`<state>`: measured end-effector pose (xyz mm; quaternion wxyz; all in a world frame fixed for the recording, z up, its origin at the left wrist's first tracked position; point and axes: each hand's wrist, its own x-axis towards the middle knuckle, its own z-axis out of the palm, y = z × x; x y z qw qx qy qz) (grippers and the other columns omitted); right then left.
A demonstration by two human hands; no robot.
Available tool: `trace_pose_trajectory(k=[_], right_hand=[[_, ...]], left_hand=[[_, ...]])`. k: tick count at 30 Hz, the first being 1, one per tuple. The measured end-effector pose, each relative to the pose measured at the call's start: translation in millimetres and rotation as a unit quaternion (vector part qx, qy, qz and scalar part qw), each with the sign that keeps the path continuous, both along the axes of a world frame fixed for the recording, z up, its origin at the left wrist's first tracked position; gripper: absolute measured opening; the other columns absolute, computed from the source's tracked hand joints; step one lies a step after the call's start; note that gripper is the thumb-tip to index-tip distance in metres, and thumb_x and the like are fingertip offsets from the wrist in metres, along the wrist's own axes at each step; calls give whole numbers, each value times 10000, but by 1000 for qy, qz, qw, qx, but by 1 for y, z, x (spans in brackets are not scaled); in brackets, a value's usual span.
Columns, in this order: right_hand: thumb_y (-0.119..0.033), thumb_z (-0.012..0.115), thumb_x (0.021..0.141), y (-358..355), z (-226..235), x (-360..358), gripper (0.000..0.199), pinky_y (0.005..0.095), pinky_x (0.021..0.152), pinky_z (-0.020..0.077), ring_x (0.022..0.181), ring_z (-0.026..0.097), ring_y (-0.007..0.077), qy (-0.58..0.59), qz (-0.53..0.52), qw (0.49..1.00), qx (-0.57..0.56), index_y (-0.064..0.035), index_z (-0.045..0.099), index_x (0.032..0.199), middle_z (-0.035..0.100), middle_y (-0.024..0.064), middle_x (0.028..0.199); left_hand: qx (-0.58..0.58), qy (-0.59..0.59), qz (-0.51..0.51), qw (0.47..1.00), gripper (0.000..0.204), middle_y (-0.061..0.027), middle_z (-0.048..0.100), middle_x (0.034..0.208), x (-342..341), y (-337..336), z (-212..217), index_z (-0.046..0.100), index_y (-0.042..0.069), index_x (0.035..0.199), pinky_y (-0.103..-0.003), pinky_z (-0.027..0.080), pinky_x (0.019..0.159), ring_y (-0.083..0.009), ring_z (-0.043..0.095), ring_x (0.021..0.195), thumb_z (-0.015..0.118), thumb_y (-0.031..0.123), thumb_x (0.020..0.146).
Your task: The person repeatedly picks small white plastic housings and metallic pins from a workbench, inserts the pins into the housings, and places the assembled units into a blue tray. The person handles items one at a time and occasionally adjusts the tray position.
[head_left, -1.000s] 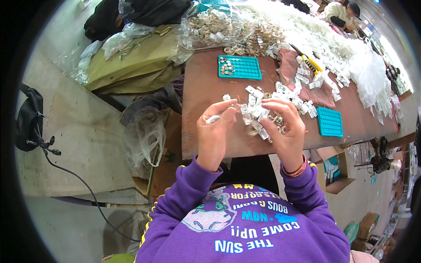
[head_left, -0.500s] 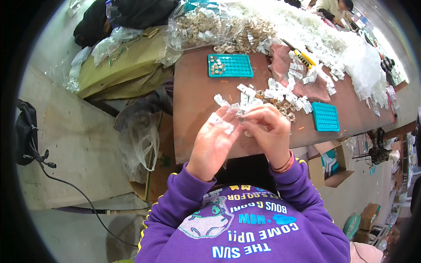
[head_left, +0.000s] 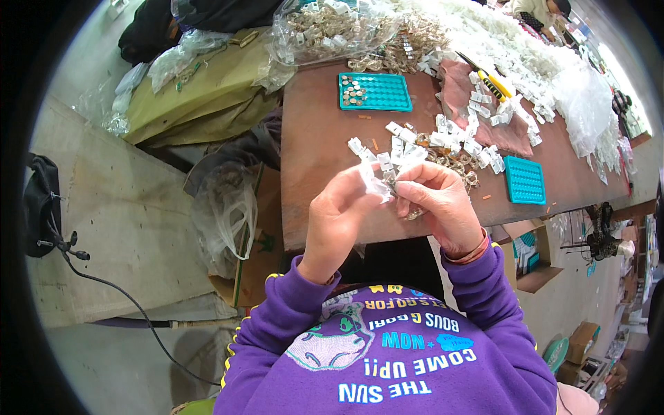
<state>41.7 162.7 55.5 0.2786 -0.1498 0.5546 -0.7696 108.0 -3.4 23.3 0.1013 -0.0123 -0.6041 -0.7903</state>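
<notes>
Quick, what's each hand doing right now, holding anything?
Left hand: closed on a small white plastic piece.
Right hand: closed, pinching a small metal part against that piece.

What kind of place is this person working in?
Probably a small hand-assembly workshop. The long brown wooden table carries piles of small white plastic clips, two teal grid trays and clear bags of parts, while both hands work one white piece above the table edge.

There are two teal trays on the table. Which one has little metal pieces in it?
The far tray, up beyond the hands. A cluster of small metal pieces fills its left end; the other tray, at the right, looks bare.
</notes>
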Motion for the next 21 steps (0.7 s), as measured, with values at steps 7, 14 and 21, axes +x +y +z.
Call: trace_pose_trajectory(k=[7,14,21], right_hand=[[-125,696,889,-3,-3,5,145,192,595,449,655,588,55,6,-4,999,38,7,682,947,661,17,811],[-103,700,880,5,5,7,119,194,655,481,701,612,69,4,19,997,71,9,675,914,665,20,827],[-136,692,874,14,-8,-5,156,244,790,522,887,626,92,-150,170,971,-74,-57,598,971,627,4,904]], left_hand=[[4,21,50,999,194,-73,656,1040,2,3,-5,544,16,1029,-257,514,832,-110,626,952,669,-14,883],[12,-5,-24,1000,192,-48,652,964,2,-3,1,557,17,1003,-241,516,815,-99,629,899,685,-24,865],[100,2,-102,990,164,-26,640,876,2,4,8,603,18,944,-234,515,752,-77,612,840,668,-85,834]])
